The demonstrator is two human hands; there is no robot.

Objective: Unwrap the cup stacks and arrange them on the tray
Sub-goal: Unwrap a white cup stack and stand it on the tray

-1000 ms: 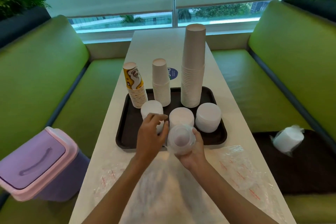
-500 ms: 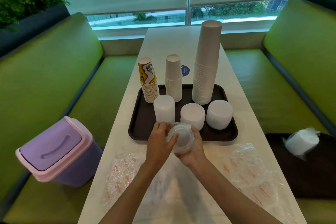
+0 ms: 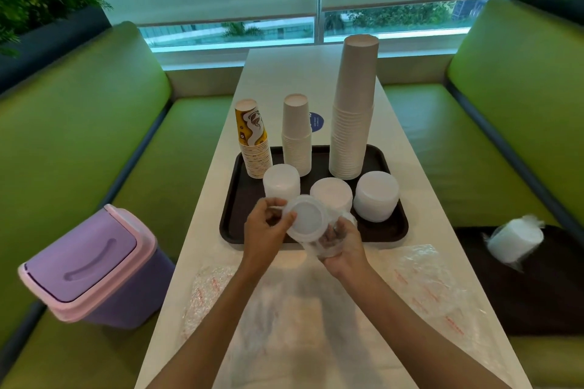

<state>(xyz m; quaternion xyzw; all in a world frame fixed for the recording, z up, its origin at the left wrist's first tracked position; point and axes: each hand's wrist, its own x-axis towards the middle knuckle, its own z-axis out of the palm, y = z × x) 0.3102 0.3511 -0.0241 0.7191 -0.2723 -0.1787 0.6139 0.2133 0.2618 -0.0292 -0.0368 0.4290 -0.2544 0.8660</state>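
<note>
A dark tray (image 3: 398, 230) on the white table carries three upside-down cup stacks: a yellow printed one (image 3: 252, 139), a short white one (image 3: 296, 134) and a tall white one (image 3: 353, 110). In front of them stand three white lid stacks (image 3: 281, 181) (image 3: 331, 194) (image 3: 376, 196). Over the tray's near edge, both hands hold a stack of clear lids in plastic wrap (image 3: 306, 221). My left hand (image 3: 262, 227) pinches its rim. My right hand (image 3: 343, 243) cups it from below.
Empty plastic wrappers (image 3: 423, 281) (image 3: 205, 290) lie on the table (image 3: 316, 73) near me. A purple swing-lid bin (image 3: 85, 265) sits on the left green bench. Another wrapped white stack (image 3: 513, 238) lies on a dark tray on the right bench.
The wrapped clear lid stack has tilted so its flat face turns more toward me. My left hand's fingers shifted along its rim. The view moved slightly left.
</note>
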